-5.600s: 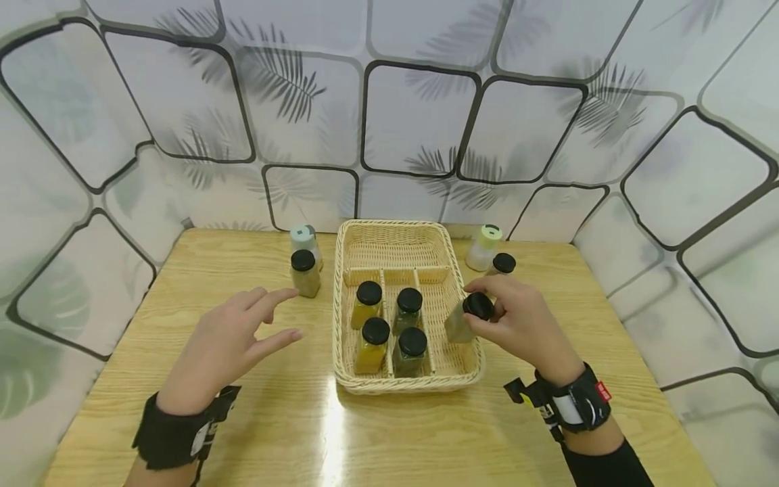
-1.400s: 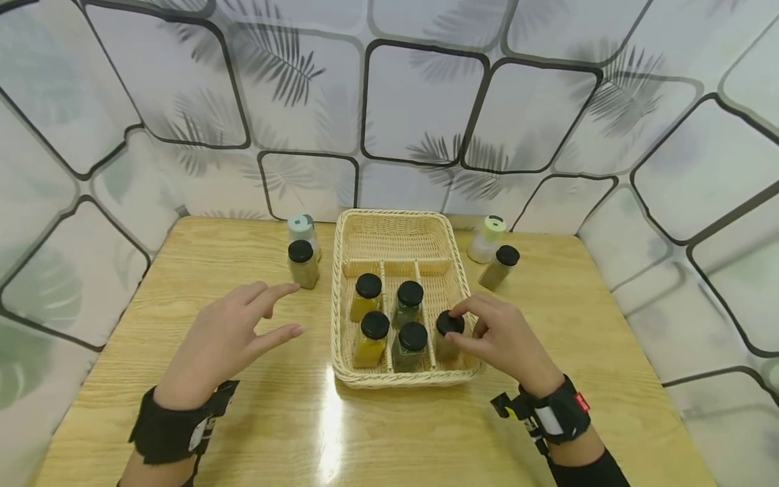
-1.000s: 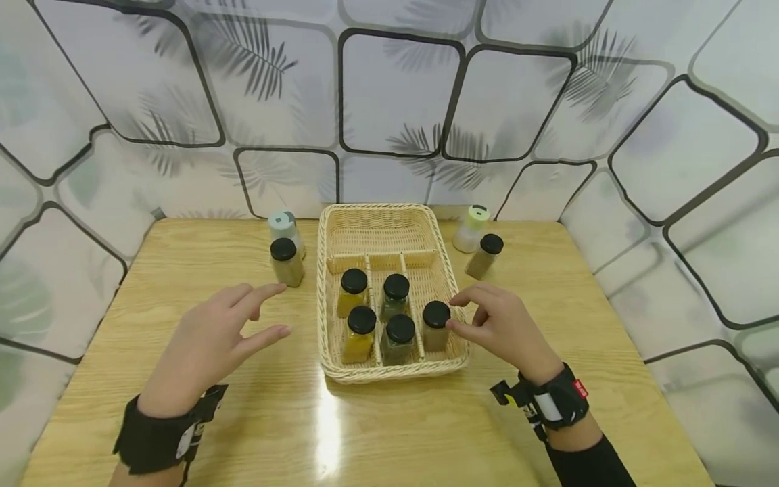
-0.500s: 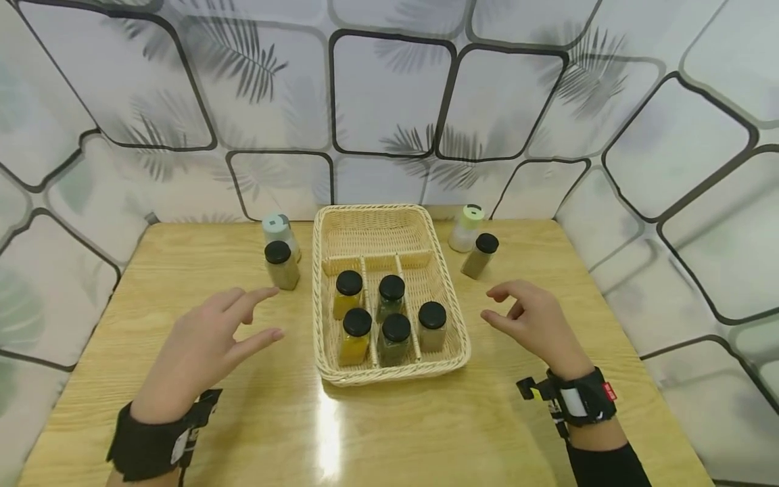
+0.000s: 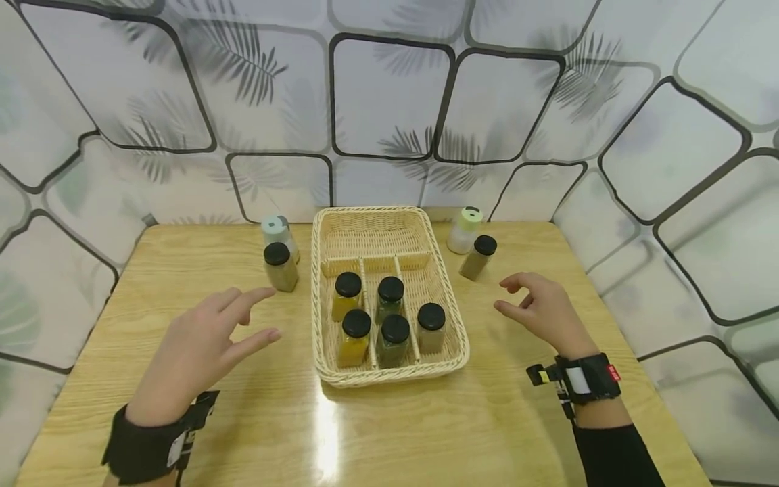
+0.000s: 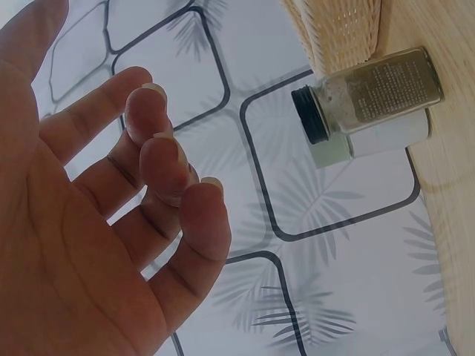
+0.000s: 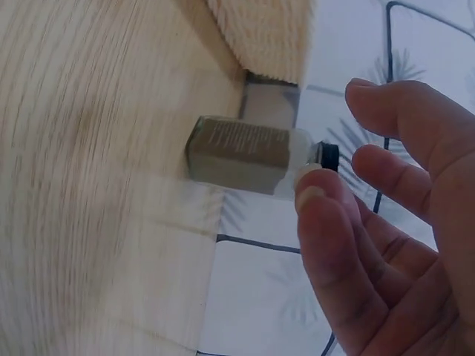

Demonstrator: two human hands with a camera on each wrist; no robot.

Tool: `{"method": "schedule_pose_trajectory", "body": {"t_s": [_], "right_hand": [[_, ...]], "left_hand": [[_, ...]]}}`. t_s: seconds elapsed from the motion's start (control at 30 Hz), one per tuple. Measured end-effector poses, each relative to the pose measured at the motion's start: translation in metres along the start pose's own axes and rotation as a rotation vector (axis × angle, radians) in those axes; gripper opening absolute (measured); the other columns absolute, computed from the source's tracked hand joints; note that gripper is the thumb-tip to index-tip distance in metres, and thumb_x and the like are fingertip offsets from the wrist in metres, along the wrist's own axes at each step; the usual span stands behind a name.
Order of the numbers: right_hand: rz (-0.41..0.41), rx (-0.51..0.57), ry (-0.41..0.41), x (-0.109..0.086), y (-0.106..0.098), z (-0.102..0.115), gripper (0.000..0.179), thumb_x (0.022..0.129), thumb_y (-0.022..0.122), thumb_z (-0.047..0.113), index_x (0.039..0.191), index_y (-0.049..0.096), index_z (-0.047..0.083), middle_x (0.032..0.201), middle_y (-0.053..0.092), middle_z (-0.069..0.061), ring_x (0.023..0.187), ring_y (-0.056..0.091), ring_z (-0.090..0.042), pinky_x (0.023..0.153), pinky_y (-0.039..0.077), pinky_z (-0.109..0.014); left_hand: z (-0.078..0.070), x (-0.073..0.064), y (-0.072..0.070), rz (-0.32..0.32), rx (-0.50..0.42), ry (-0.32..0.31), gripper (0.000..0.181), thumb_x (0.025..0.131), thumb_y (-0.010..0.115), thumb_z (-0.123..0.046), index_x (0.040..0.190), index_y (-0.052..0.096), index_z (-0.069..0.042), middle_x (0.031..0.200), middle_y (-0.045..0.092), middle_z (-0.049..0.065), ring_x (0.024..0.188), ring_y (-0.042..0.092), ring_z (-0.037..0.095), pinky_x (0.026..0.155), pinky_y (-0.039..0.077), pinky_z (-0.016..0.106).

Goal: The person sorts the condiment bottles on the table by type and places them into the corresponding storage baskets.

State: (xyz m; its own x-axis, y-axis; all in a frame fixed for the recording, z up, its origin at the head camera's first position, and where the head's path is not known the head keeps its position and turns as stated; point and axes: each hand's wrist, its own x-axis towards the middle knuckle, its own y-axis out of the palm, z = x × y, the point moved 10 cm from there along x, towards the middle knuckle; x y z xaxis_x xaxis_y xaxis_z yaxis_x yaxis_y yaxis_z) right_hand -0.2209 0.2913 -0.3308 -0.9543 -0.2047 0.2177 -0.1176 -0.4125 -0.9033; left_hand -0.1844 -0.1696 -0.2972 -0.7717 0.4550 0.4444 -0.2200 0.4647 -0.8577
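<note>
My left hand (image 5: 203,345) hovers over the table left of the basket, thumb and forefinger apart, holding nothing. Close beyond its forefinger stands a black-lidded spice jar (image 5: 282,273), also seen as a jar (image 6: 390,87) in the left wrist view. To the right of the basket, my right hand (image 5: 541,311) is empty, fingers loosely bent, near another brownish spice jar (image 5: 477,261). The wicker basket (image 5: 452,374) carries two yellow spice jars (image 5: 353,346) in its left compartment, two dark green ones (image 5: 392,350) in the middle and a beige jar (image 5: 431,338) at right.
Behind the left jar stands a shaker with a pale blue lid (image 5: 274,227). A white shaker with a light green lid (image 5: 464,233) is behind the right jar. The basket's wide back compartment (image 5: 377,241) holds nothing. A patterned wall (image 5: 389,101) rises behind the table.
My right hand has lowered the beige spice jar into the basket's right compartment, let it go and drawn away to the right. My left hand stays about where it was; the head view has shifted.
</note>
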Motion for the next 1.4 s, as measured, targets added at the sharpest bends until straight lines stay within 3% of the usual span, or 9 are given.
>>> {"method": "schedule_pose_trajectory", "body": {"t_s": [0.33, 0.63, 0.97, 1.23, 1.4], "right_hand": [[0.084, -0.029, 0.057, 0.025, 0.011, -0.033, 0.049, 0.084, 0.069, 0.046, 0.122, 0.058, 0.017, 0.105, 0.061, -0.009, 0.068, 0.058, -0.016, 0.056, 0.049, -0.037], [0.18, 0.033, 0.11, 0.039, 0.021, -0.049, 0.067, 0.083, 0.066, 0.052, 0.136, 0.046, 0.015, 0.117, 0.056, -0.016, 0.067, 0.06, -0.016, 0.055, 0.05, -0.036], [0.191, 0.05, 0.09, 0.068, 0.014, -0.043, 0.082, 0.081, 0.068, 0.052, 0.147, 0.032, 0.017, 0.131, 0.045, -0.02, 0.074, 0.061, -0.022, 0.062, 0.052, -0.041], [0.225, 0.043, 0.046, 0.08, 0.02, -0.033, 0.073, 0.083, 0.072, 0.037, 0.143, 0.038, 0.015, 0.129, 0.047, -0.023, 0.071, 0.061, -0.021, 0.062, 0.051, -0.041], [0.242, 0.018, 0.022, 0.083, 0.029, -0.03, 0.071, 0.084, 0.071, 0.039, 0.143, 0.04, 0.015, 0.131, 0.048, -0.018, 0.066, 0.058, -0.016, 0.061, 0.049, -0.039]], "left_hand": [[-0.001, 0.003, -0.007, -0.021, 0.01, 0.0, 0.06, 0.081, 0.068, -0.051, 0.131, 0.055, -0.021, 0.079, 0.044, -0.01, 0.062, 0.038, 0.009, 0.049, 0.037, 0.028], [0.0, -0.001, -0.006, -0.017, 0.004, -0.016, 0.059, 0.082, 0.066, -0.052, 0.132, 0.054, -0.022, 0.08, 0.044, -0.011, 0.063, 0.039, 0.008, 0.049, 0.037, 0.027], [-0.001, 0.002, -0.011, -0.035, 0.013, -0.014, 0.058, 0.082, 0.065, -0.054, 0.13, 0.055, -0.022, 0.079, 0.043, -0.012, 0.062, 0.038, 0.008, 0.049, 0.036, 0.027], [-0.003, -0.003, -0.013, -0.036, 0.022, -0.02, 0.057, 0.082, 0.065, -0.054, 0.128, 0.057, -0.021, 0.078, 0.042, -0.012, 0.061, 0.037, 0.007, 0.048, 0.035, 0.026], [-0.005, -0.005, -0.013, -0.034, 0.024, -0.016, 0.057, 0.083, 0.063, -0.055, 0.129, 0.056, -0.023, 0.079, 0.042, -0.013, 0.061, 0.037, 0.006, 0.048, 0.036, 0.025]]}}
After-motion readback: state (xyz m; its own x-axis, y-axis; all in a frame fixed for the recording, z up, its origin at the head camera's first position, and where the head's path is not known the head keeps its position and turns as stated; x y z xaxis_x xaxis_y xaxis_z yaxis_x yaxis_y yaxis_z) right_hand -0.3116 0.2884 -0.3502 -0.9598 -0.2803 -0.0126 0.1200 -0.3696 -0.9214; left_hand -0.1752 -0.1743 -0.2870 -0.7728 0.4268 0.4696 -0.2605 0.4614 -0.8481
